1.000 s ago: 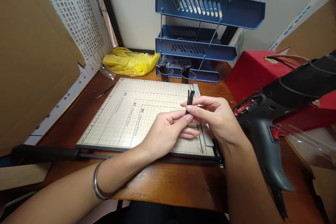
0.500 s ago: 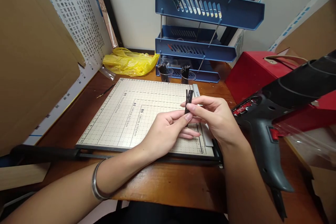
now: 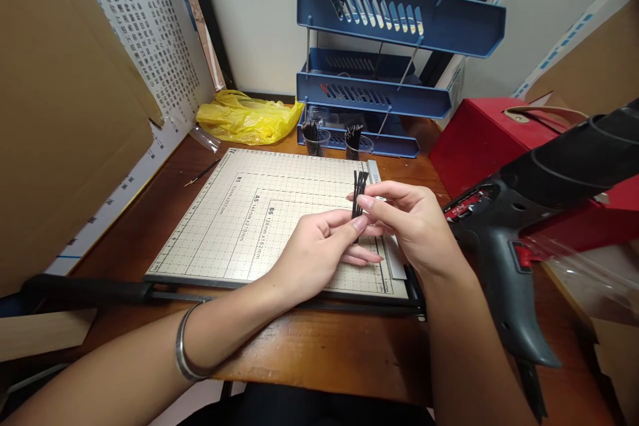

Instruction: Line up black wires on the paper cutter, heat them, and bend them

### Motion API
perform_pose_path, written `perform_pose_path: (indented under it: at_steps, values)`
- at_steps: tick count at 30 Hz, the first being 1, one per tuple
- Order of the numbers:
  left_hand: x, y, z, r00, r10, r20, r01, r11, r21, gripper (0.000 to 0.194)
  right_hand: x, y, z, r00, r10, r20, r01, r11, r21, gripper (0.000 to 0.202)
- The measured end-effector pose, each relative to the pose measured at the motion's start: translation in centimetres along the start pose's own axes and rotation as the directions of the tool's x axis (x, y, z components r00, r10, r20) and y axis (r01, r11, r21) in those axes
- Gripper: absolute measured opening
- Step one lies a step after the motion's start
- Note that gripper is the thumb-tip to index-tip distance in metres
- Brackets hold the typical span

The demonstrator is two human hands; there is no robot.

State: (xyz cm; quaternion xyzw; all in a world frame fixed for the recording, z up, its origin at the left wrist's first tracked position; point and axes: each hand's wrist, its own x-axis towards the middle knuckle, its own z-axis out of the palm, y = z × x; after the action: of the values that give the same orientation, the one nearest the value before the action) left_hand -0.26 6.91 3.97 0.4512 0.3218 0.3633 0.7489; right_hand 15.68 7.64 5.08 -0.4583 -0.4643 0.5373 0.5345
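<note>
A small bundle of thin black strips [image 3: 358, 196] stands upright between my hands; I cannot make out exactly what they are. My left hand [image 3: 319, 246] pinches its lower part between thumb and index finger, the other fingers stretched out behind. Higher up, my right hand [image 3: 412, 223] is closed on the same bundle with thumb and fingertips. At the top the strips fan slightly apart. Both hands are over the right part of a guillotine paper cutter [image 3: 214, 226], whose board carries a grid and size marks. Its black handle [image 3: 84, 289] lies low along the front edge.
Two clear cups [image 3: 317, 143] of thin black pieces stand before a blue tiered tray [image 3: 374, 96]. A yellow plastic bag [image 3: 249, 118] lies left of it. One thin black piece [image 3: 202, 173] is left of the board. A heat gun [image 3: 514, 246] and red box [image 3: 479, 140] occupy the right.
The strips' upper ends have spread a little more apart, with my right fingertips shifted slightly to the right. My left hand has hardly moved.
</note>
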Motion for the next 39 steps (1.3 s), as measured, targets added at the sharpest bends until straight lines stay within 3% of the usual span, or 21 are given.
perform_pose_path:
  at_steps: [14,27,33,39]
  values:
    - [-0.1,0.0,0.1,1.0,0.006,-0.008,-0.006,1.0,0.002,0.032,0.3,0.6,-0.4,0.998,-0.051,-0.028,0.05,0.999,-0.021,0.026]
    - [0.0,-0.2,-0.1,1.0,0.015,0.003,-0.015,0.999,0.034,0.036,-0.1,-0.1,0.1,1.0,0.02,0.023,-0.02,1.0,-0.025,0.03]
    - [-0.2,0.0,0.1,1.0,0.014,-0.003,-0.014,1.0,0.02,0.035,-0.3,-0.7,0.4,0.996,-0.056,0.069,0.058,0.997,-0.04,0.027]
    - [-0.2,0.0,0.1,1.0,0.002,-0.021,-0.001,0.999,0.052,0.037,-0.2,-0.7,0.6,0.997,-0.078,0.021,0.079,0.994,-0.081,0.022]
